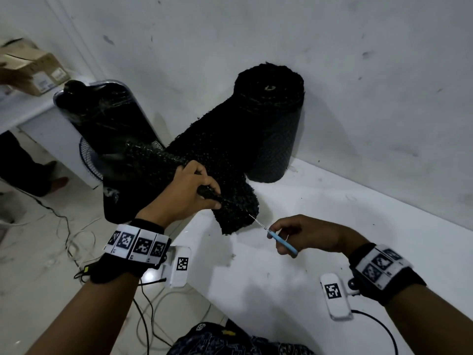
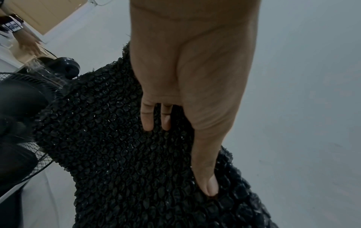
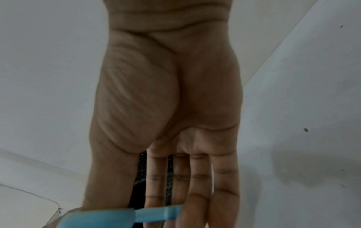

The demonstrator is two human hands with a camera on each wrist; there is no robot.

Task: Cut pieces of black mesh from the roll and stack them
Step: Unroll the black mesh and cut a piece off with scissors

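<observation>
- White table (image 1: pixel 345 226) fills the right and lower part of the head view, pushed up against a scuffed white wall (image 1: pixel 281 34).
- Tiled floor (image 1: pixel 33 252) to the left, loose cables (image 1: pixel 76 242) trailing over it.
- Roll of black mesh (image 1: pixel 271 119) stands upright on the table's far edge, touching the wall; cardboard core shows at its top end.
- Loose length of mesh (image 1: pixel 210 160) runs from the roll down toward the person, its free end hanging over the table near the front-left corner.
- Second dark bundle in clear plastic wrap (image 1: pixel 102 116) leans left of the roll, a fan grille (image 1: pixel 88 155) just behind its lower part.
- Cardboard box (image 1: pixel 33 70) on a shelf at far left — another person's hand rests on it.
- Left hand (image 1: pixel 184 193) is clamped on the loose mesh: thumb on the near face, fingers curled under a gathered fold; left wrist view shows fingertips (image 2: pixel 147 123) pressed into the bumpy weave (image 2: pixel 109 146).
- Right hand (image 1: pixel 304 234) is closed round blue-handled scissors (image 1: pixel 279 239) — held above the table, just right of the mesh end.
- Scissor blades point up-left, tip touching the lower edge of the mesh; can't tell whether the blades are apart.
- Right wrist view: blue handle (image 3: pixel 125 216) crosses the fingers (image 3: pixel 197 185), blurred.
</observation>
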